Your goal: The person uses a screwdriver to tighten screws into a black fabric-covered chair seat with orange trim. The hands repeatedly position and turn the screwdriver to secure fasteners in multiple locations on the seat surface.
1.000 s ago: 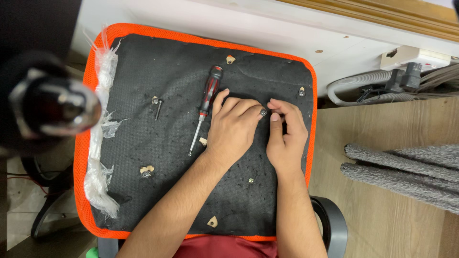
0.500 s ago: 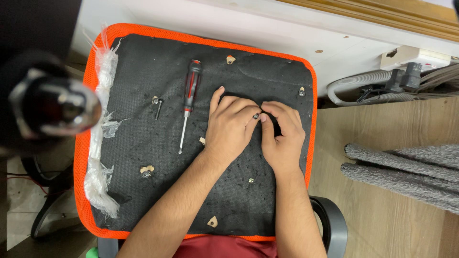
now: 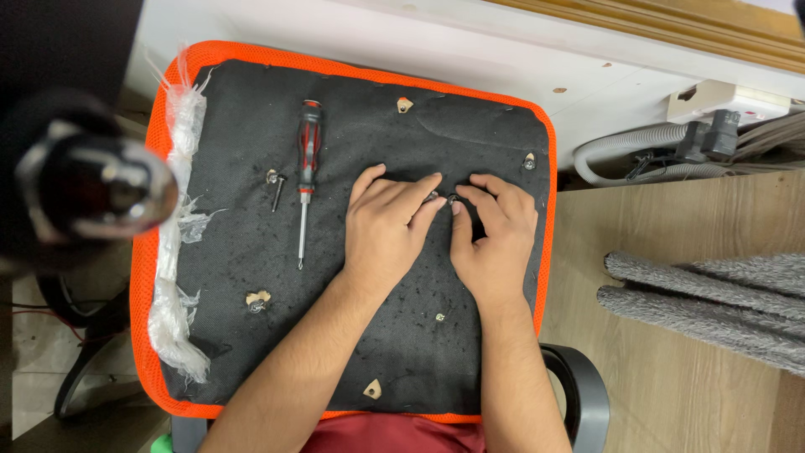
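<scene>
A: What do the fingers have?

B: I see both hands flat on the black underside of a seat pad. The left hand has its fingers held close together, tips reaching to a small dark fitting in the fabric. The right hand comes in from the other side, its fingers bent, forefinger and thumb meeting at that same fitting. I think they pinch it, but it is too small for me to tell what it is or how firmly it is held.

A: And where is that on the pad?

B: In the upper middle, nearer the right edge than the left.

A: What lies around the hands?

B: Just left of the left hand I see a screwdriver with a red and black handle, lying apart from the hand, tip pointing toward me. Beside its handle lies a loose screw. Torn holes dot the fabric near the pad's edges. An orange mesh rim runs round the pad, and clear plastic wrap clings along the left side.

A: Further out?

B: A blurred dark object sits close to the camera at left. On the right I see wooden floor, a grey mat, and a grey hose by a white wall.
</scene>
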